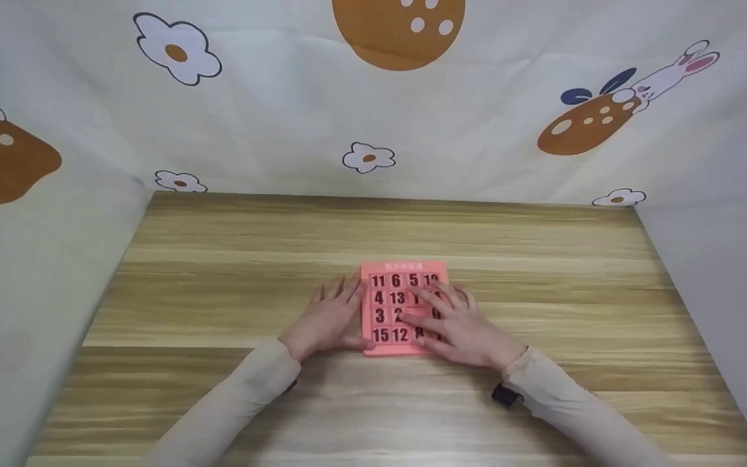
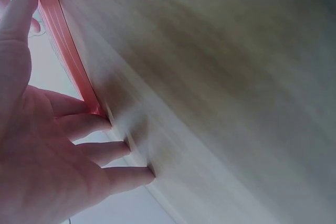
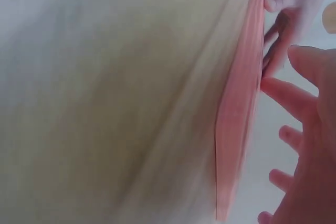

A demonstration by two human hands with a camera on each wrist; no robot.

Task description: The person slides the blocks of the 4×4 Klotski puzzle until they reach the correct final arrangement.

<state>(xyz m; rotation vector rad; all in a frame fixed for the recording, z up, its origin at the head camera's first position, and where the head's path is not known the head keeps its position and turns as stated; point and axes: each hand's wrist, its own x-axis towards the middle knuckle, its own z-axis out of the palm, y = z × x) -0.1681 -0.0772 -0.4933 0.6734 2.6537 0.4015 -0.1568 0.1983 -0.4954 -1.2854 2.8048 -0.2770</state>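
Observation:
A pink number slide puzzle (image 1: 403,350) lies flat on the table, its square tiles marked with black numbers. My left hand (image 1: 328,321) rests along the puzzle's left edge, fingers spread and thumb on the near left corner. In the left wrist view, the straight fingers (image 2: 123,179) reach the pink side and the tabletop. Over the puzzle's right half lies my right hand (image 1: 464,327), its fingers extended across the tiles and its thumb near the bottom row. It hides several right-hand tiles. From the right wrist view, only the puzzle's pink side (image 3: 239,108) shows.
The wood-grain table (image 1: 218,285) surrounds the puzzle. Pale cloth walls (image 1: 270,97) printed with flowers and rabbits enclose its back and both sides. A dark wrist device (image 1: 506,394) sits at the right cuff.

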